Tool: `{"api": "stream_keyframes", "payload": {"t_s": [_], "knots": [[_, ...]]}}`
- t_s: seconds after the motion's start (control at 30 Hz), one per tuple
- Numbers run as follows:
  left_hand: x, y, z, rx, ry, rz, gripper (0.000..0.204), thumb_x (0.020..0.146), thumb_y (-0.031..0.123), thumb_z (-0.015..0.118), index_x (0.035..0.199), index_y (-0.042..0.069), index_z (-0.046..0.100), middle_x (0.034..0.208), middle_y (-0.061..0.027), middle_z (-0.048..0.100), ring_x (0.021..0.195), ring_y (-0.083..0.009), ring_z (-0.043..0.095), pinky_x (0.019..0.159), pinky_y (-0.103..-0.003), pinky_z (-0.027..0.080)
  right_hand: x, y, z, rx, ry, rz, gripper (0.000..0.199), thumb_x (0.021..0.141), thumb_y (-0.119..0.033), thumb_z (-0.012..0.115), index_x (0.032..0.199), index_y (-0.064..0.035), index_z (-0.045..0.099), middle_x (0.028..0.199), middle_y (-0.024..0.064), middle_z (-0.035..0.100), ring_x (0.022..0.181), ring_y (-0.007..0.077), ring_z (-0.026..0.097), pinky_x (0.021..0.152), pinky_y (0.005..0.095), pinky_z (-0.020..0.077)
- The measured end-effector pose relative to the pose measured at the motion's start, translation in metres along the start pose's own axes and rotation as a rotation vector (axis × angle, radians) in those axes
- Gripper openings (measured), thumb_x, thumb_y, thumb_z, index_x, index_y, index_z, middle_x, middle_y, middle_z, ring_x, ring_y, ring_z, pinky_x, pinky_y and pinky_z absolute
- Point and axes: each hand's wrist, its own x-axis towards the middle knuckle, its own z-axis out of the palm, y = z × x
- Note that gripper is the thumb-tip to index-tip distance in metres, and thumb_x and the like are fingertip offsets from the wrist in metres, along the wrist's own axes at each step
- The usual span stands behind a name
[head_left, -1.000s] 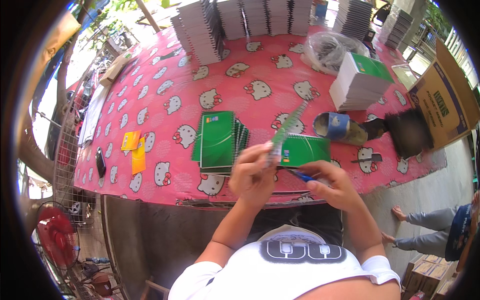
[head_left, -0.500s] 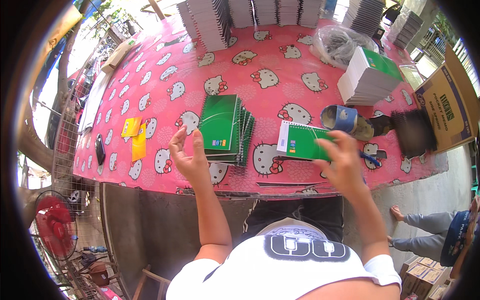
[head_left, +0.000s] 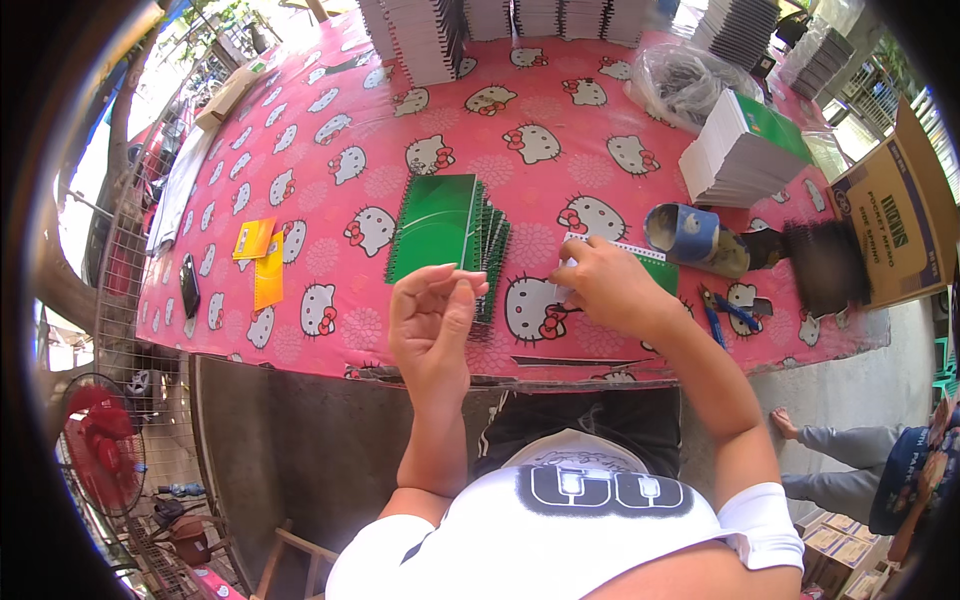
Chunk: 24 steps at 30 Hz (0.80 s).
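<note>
My left hand [head_left: 435, 325] is raised just in front of a stack of green spiral notebooks [head_left: 435, 225], its fingers loosely curled and nothing visible in them. The stack's top cover faces up, and the black coils of those below fan out on its right. To the right, my right hand [head_left: 622, 287] reaches over a single green notebook [head_left: 660, 272] with a white punched strip along its far edge. Its fingers close on the left end of that notebook, and the hand hides most of the cover.
Blue-handled pliers [head_left: 715, 320], a blue cylindrical object [head_left: 685, 232], black coils [head_left: 825, 265] and a cardboard box [head_left: 890, 215] lie on the right. A tall notebook stack [head_left: 735, 150] stands behind. Yellow booklets [head_left: 268, 270] and a phone [head_left: 190, 285] lie left. A person [head_left: 860, 455] sits at right.
My right hand has moved left across the single notebook to its left end. My left hand has shifted right and its fingers have curled. The view has tilted slightly.
</note>
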Motion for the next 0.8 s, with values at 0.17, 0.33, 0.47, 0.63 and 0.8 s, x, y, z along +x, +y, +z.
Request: {"api": "stream_keyframes", "payload": {"t_s": [0.17,0.33,0.47,0.63,0.8], "knots": [[-0.003,0.000,0.014,-0.089,-0.078,-0.128,0.016,0.093,-0.001,0.057,0.109,0.000,0.055,0.098,-0.0128,0.067,0.090,-0.0162,0.064,0.083,-0.029,0.051,0.000,-0.002,-0.002,0.008,-0.015,0.012,0.030,0.072,-0.010,0.073,0.102,-0.0094,0.070,0.106,0.0118,0.059,0.095,0.0306,0.058,0.084,0.0402,0.0487],[-0.010,-0.007,0.024,-0.061,-0.152,-0.231,0.017,0.094,0.002,0.056,0.110,-0.002,0.055,0.097,-0.0139,0.067,0.086,-0.0183,0.066,0.081,-0.031,0.054,-0.002,-0.001,-0.002,0.017,-0.016,0.010,0.029,0.075,-0.009,0.071,0.104,-0.0079,0.068,0.105,0.0140,0.059,0.093,0.0326,0.059,0.081,0.0419,0.0487],[-0.015,-0.024,0.028,-0.171,-0.225,-0.463,0.029,0.096,0.013,0.057,0.121,0.001,0.049,0.100,-0.0152,0.066,0.086,-0.0207,0.067,0.076,-0.032,0.056,-0.008,0.006,0.006,0.149,0.150,0.035,0.035,0.078,-0.005,0.064,0.113,-0.0043,0.063,0.093,0.0162,0.062,0.085,0.0346,0.062,0.075,0.0431,0.0496],[-0.003,-0.063,0.036,-0.447,-0.276,-0.900,0.057,0.097,0.052,0.042,0.132,0.007,0.041,0.105,-0.0141,0.063,0.090,-0.0243,0.066,0.079,-0.034,0.055,-0.033,-0.025,-0.032,0.115,0.556,0.097,0.041,0.079,0.001,0.058,0.120,-0.0008,0.058,0.091,0.0204,0.067,0.082,0.0335,0.067,0.069,0.0403,0.0535],[0.007,-0.105,0.044,-0.110,-0.248,-0.640,0.027,0.098,0.017,0.055,0.120,0.003,0.053,0.108,-0.0074,0.063,0.097,-0.0123,0.059,0.083,-0.026,0.048,-0.059,-0.019,-0.002,0.320,0.523,-0.181,0.054,0.073,-0.009,0.072,0.125,-0.0031,0.056,0.102,0.0159,0.066,0.087,0.0317,0.065,0.072,0.0361,0.0546]]}}
